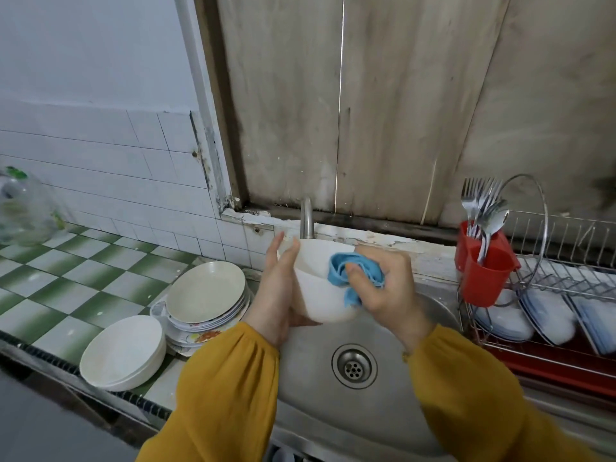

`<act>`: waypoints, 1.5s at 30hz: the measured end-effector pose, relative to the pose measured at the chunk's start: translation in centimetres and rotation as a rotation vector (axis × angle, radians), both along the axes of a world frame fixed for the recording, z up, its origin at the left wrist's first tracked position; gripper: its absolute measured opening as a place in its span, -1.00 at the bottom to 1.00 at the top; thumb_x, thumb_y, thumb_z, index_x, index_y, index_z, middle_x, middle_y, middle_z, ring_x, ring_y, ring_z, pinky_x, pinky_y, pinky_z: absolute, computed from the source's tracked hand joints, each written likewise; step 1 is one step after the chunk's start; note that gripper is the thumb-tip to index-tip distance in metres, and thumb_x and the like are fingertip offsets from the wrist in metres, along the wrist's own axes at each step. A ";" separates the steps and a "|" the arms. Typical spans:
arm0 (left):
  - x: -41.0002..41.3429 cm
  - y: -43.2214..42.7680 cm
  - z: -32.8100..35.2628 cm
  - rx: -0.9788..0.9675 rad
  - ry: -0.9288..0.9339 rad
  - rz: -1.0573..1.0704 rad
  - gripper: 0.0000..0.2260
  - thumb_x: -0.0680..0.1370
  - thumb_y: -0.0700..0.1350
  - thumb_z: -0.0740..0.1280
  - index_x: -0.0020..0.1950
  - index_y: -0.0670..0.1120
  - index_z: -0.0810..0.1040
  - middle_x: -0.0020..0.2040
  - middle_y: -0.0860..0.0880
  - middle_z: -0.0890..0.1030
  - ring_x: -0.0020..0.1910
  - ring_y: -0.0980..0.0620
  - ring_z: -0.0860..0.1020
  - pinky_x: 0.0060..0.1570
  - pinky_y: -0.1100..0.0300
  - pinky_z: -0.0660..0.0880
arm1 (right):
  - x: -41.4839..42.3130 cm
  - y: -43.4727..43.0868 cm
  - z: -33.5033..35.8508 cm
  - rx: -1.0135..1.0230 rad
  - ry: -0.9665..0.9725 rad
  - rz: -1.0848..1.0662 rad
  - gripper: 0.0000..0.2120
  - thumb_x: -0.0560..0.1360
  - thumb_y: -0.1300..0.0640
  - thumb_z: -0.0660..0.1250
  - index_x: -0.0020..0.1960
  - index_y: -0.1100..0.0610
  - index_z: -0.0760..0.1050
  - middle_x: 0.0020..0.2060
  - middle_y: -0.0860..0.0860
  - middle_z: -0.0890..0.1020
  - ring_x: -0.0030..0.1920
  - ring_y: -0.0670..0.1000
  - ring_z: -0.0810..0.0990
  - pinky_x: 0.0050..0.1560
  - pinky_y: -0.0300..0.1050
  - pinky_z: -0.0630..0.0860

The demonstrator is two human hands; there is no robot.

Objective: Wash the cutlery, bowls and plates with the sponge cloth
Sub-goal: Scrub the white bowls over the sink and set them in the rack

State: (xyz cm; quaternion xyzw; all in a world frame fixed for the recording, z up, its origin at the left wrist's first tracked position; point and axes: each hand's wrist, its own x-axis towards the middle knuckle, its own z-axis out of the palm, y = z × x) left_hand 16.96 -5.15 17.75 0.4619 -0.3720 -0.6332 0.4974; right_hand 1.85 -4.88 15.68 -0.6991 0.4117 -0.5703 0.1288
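Note:
Over the steel sink [383,405] I hold a white bowl [321,295], tilted with its opening toward me. My left hand [278,288] cups its left side and underside, fingers reaching up past the rim. My right hand [383,281] grips a bunched blue sponge cloth [350,268] and presses it against the bowl's rim and inside. The tap [306,218] stands just behind the bowl; no running water is visible.
On the green-checked counter to the left lie a stack of plates [205,291] and a stack of white bowls [121,351]. A glass jar [23,211] stands far left. At right, a wire rack [566,295] holds washed dishes, and a red holder [483,268] holds forks and spoons.

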 end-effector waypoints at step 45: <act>4.3 -2.9 -2.4 -0.605 -0.119 0.006 -0.51 0.25 -0.24 0.17 0.13 -0.06 0.61 -0.06 0.17 0.64 -0.07 0.19 0.56 -0.06 0.20 0.50 | 3.8 -3.9 1.1 0.226 1.096 -0.273 -0.62 0.47 0.26 0.33 0.25 -0.02 0.54 0.12 0.03 0.47 0.17 0.11 0.42 -0.03 -0.03 0.38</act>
